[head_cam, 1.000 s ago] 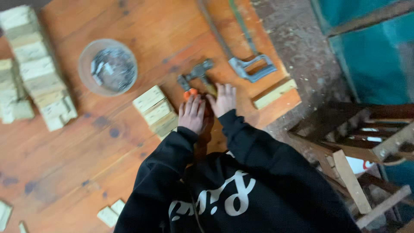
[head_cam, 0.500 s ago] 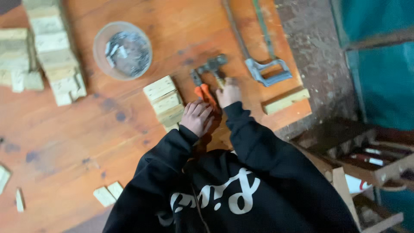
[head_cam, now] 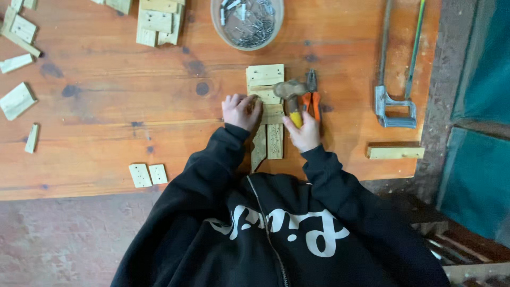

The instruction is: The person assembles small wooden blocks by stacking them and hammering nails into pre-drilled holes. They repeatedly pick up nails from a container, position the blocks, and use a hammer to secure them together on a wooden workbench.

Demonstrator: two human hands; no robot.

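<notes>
Fingers of the right hand (head_cam: 304,133) now closed round the yellow hammer handle, hammer (head_cam: 291,95) head up over the wooden slat stack (head_cam: 267,106). Half a second ago that hand was only reaching at the tools. Left hand (head_cam: 240,110) moved onto the stack's left edge, fingers curled, pinching something small; can't tell what. Orange-handled pliers (head_cam: 312,98) lie just beside the hammer on the surface (head_cam: 133,106). Nail bowl (head_cam: 247,21) above. Looks like nailing setup is ready.
</notes>
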